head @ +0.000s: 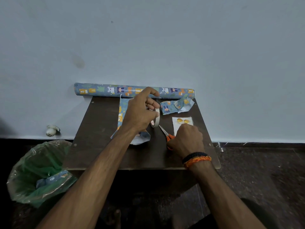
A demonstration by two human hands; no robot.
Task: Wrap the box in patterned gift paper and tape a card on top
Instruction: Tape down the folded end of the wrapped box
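The box [122,115], wrapped in blue animal-print paper, lies on the dark table [99,129], mostly hidden under my left hand [140,111]. That hand grips a roll of clear tape [156,120] held upright above the box's right side. My right hand [185,140] curls around the orange handles of a pair of scissors [164,130] lying on the table, blades pointing up-left toward the tape. A white card [182,122] with two gold shapes lies just beyond my right hand.
A roll of the same gift paper [105,90] lies along the table's back edge against the wall. Paper scraps [175,105] sit at the back right. A bin lined with a green bag [38,172] stands on the floor to the left.
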